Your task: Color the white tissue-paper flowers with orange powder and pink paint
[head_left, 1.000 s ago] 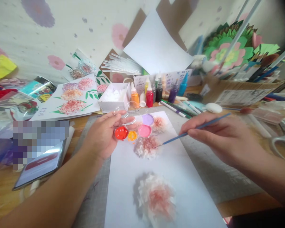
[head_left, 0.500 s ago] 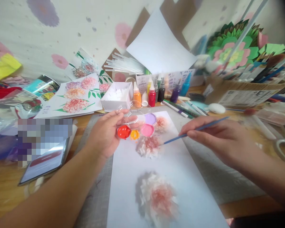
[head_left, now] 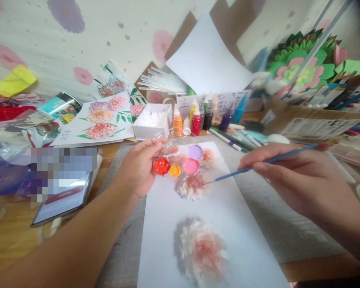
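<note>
Tissue flowers (head_left: 201,250) lie three in a line on the white sheet (head_left: 243,240). The near one is tinted red-pink at its heart, then come the middle flower (head_left: 192,187) and the far flower (head_left: 208,156), half hidden by the palette.

One brush (head_left: 258,165), thin and blue, is pinched between the thumb and fingertips of the right hand (head_left: 291,176). Its tip meets the right edge of the middle flower. To my eye the work wants a light dab — tip only and little paint, so the thin petals take colour without soaking or tearing. Nothing pins the sheet down, so the brush should not drag it.

The left hand (head_left: 138,168) grips one clear palette (head_left: 180,160) by its left rim, thumb on top and fingers curled beneath. It holds the palette just above the sheet, beside the middle flower; kept level and that close, it makes reloading short. Four wells hold paint: red, orange, pink and lilac. At least two more look empty.

Farther back stand the paint bottles (head_left: 196,123) — I count seven plainly, and others overlap — and one white box (head_left: 153,120).
</note>
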Motion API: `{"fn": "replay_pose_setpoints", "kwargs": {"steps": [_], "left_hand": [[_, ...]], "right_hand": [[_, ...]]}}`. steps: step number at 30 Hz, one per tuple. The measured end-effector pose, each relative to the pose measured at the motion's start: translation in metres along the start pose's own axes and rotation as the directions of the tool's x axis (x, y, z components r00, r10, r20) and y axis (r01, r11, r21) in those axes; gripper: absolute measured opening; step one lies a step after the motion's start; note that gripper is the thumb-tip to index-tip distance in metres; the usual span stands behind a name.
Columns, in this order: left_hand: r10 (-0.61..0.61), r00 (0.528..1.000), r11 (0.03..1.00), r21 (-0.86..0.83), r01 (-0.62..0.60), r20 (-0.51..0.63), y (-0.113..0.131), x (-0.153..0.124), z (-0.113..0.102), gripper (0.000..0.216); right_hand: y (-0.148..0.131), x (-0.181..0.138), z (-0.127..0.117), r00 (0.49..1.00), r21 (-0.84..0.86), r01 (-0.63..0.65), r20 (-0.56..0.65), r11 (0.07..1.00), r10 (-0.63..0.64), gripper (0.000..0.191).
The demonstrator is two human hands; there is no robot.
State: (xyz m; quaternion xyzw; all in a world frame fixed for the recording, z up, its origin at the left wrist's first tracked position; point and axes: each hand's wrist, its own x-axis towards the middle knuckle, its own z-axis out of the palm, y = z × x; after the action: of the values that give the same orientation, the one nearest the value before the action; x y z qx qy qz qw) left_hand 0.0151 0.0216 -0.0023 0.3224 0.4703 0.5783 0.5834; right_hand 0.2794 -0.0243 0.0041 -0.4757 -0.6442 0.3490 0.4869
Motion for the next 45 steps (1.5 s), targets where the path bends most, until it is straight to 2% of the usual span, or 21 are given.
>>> {"fn": "replay_pose_setpoints", "kwargs": {"steps": [5, 11, 16, 18, 21, 27, 35, 39, 45], "left_hand": [[-0.053, 0.998, 0.997, 0.049, 0.054, -0.019, 0.004, -0.005, 0.005, 0.014], [-0.078, 0.997, 0.996, 0.038, 0.077, 0.003, 0.005, -0.008, 0.007, 0.014], [-0.026, 1.0, 0.999, 0.032, 0.026, 0.005, 0.003, -0.003, 0.002, 0.011], [0.005, 1.0, 1.0, 0.025, -0.005, -0.003, 0.002, 0.0, -0.001, 0.009], [0.044, 0.999, 0.999, -0.01, -0.044, -0.024, 0.002, 0.002, -0.003, 0.007], [-0.016, 0.999, 1.0, 0.02, 0.017, -0.037, 0.006, 0.0, 0.001, 0.012], [-0.032, 0.997, 0.999, 0.002, 0.032, -0.065, 0.007, -0.003, 0.003, 0.012], [-0.033, 0.998, 0.999, -0.005, 0.033, -0.053, 0.008, -0.003, 0.004, 0.012], [-0.035, 0.999, 0.999, -0.009, 0.035, -0.041, 0.008, -0.003, 0.003, 0.011]], "right_hand": [[-0.012, 0.002, 0.008, 0.99, -0.046, 0.024, -0.14, 0.999, -0.03, 0.004], [-0.014, 0.007, 0.013, 0.987, -0.223, 0.087, -0.111, 0.971, -0.114, 0.005], [-0.015, 0.002, 0.009, 0.985, -0.116, 0.008, -0.171, 0.993, -0.028, 0.004], [-0.014, 0.002, 0.009, 0.99, -0.068, -0.005, -0.14, 0.998, -0.005, 0.006], [-0.012, 0.004, 0.014, 0.998, -0.116, 0.032, -0.051, 0.993, -0.039, 0.009], [-0.018, 0.007, 0.025, 0.995, -0.294, 0.104, 0.022, 0.95, -0.102, 0.011], [-0.022, 0.004, 0.027, 0.979, -0.325, 0.204, 0.09, 0.923, -0.185, 0.008], [-0.024, 0.003, 0.028, 0.982, -0.327, 0.186, 0.068, 0.926, -0.173, 0.006], [-0.02, 0.004, 0.026, 0.982, -0.425, 0.179, 0.022, 0.887, -0.188, 0.009]]}}
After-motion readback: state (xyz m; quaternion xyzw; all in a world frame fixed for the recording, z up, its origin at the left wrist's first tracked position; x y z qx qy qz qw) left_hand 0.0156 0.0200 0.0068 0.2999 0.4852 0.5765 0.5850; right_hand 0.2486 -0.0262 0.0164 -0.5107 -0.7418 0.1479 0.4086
